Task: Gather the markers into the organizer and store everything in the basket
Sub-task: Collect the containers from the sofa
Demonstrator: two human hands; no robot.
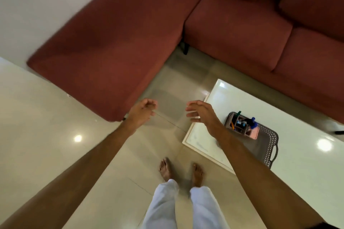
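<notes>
Floor tiles [46, 117] stretch pale and glossy on the left, under the corner of a red sofa [115, 46]. Both arms reach out in front of the standing person, holding nothing. The left hand [143, 108] has its fingers curled loosely inward on empty air; the right hand [201, 111] is spread and relaxed. Further right, on the white table [307, 163], sits the grey basket [270, 147], with the pink organizer [245, 126] standing upright inside it and markers [253, 121] poking from its compartments. Judging by that, the storing looks finished, which would explain the free hands.
</notes>
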